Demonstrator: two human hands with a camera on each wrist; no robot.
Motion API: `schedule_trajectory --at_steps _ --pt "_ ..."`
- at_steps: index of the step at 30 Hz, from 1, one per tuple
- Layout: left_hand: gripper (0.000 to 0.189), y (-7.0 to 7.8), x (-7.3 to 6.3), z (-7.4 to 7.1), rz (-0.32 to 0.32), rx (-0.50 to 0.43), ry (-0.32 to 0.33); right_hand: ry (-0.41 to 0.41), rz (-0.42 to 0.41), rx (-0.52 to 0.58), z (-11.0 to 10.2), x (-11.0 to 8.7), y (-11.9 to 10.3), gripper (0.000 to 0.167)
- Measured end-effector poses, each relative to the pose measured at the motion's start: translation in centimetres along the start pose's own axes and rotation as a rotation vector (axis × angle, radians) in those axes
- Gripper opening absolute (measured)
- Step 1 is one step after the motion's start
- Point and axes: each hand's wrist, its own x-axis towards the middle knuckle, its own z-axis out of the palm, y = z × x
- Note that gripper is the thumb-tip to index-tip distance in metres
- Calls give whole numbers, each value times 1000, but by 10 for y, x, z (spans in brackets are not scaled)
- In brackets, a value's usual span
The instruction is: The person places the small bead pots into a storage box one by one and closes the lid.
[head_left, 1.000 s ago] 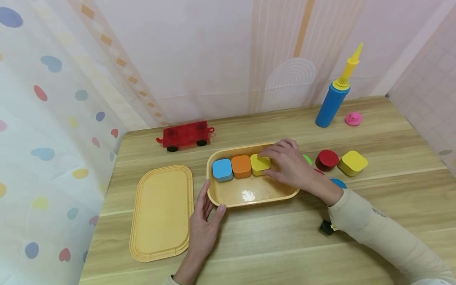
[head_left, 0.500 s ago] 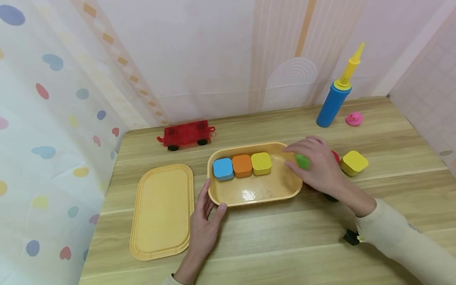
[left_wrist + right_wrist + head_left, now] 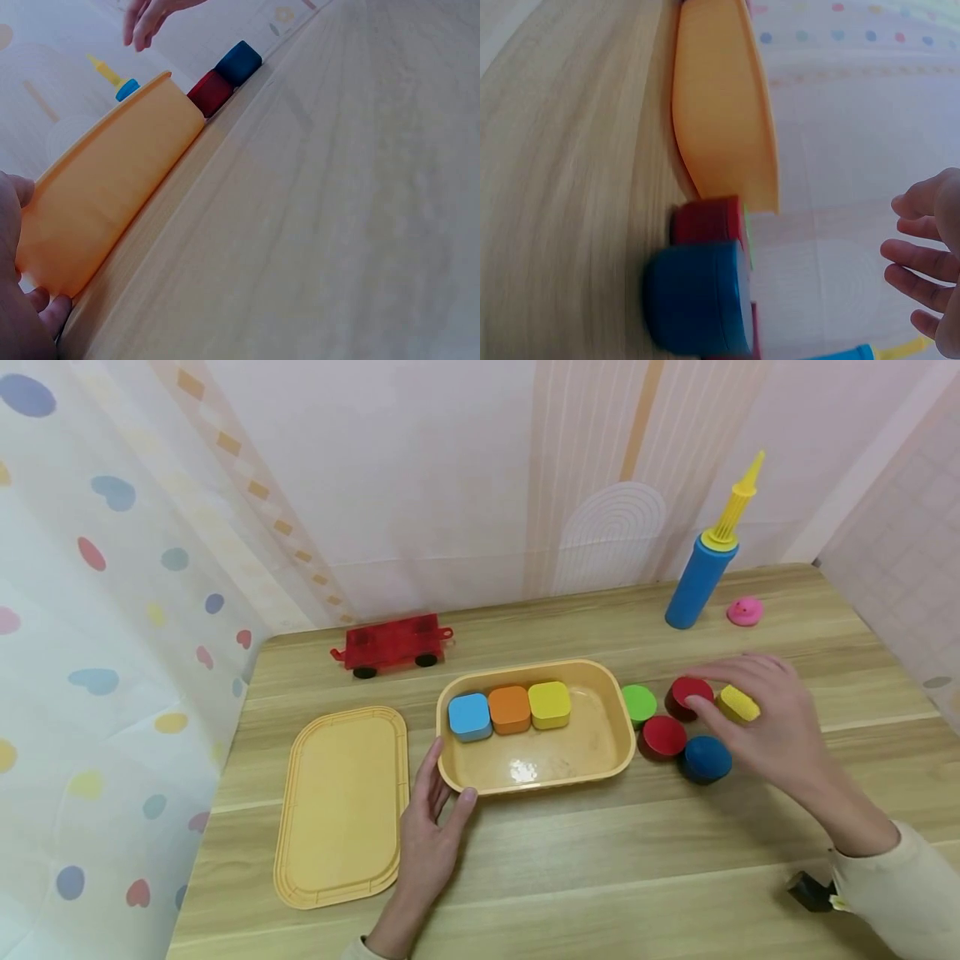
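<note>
My left hand (image 3: 431, 847) holds the left end of a yellow-orange plastic box (image 3: 536, 783), thumb at its front and fingers along its end. A light blue block (image 3: 470, 714), an orange block (image 3: 510, 708) and a yellow block (image 3: 550, 704) stand in a row along the box's back wall. My right hand (image 3: 787, 735) is over the table with thumb and fingers apart, holding nothing. It partly covers another yellow block (image 3: 737, 703). Beside its fingertips stands a dark red round block (image 3: 686, 693). Left of it are a green block (image 3: 640, 703), another red block (image 3: 663, 737) and a dark blue block (image 3: 705, 758).
A flat yellow-orange lid (image 3: 343, 810) lies left of the box. Behind are a red wheeled toy cart (image 3: 393, 643), a blue and yellow hand pump (image 3: 701, 581) standing up and a pink toy duck (image 3: 745, 611). A patterned cloth (image 3: 450, 485) hangs behind the table.
My right hand has let go of the yellow block in the box and moved right, out over the loose blocks. My left hand stays at the box.
</note>
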Motion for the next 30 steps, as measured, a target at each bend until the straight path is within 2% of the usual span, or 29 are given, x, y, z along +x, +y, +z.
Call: schedule_trajectory --at_steps 9,19,21,24,25,30 --pt "79 0 0 0 -3 -9 2 90 40 -37 -23 -13 9 82" --pt "79 0 0 0 -10 1 2 122 96 -53 -31 -25 25 70" --pt "79 0 0 0 -9 -3 2 118 112 -72 -31 -28 28 61" --pt "80 0 0 0 -8 -5 1 97 147 -96 -31 -30 33 36" --pt "79 0 0 0 -8 -5 1 82 166 -103 -31 -31 35 33" --pt "80 0 0 -1 -9 -5 0 -14 277 -118 -31 -37 45 53"
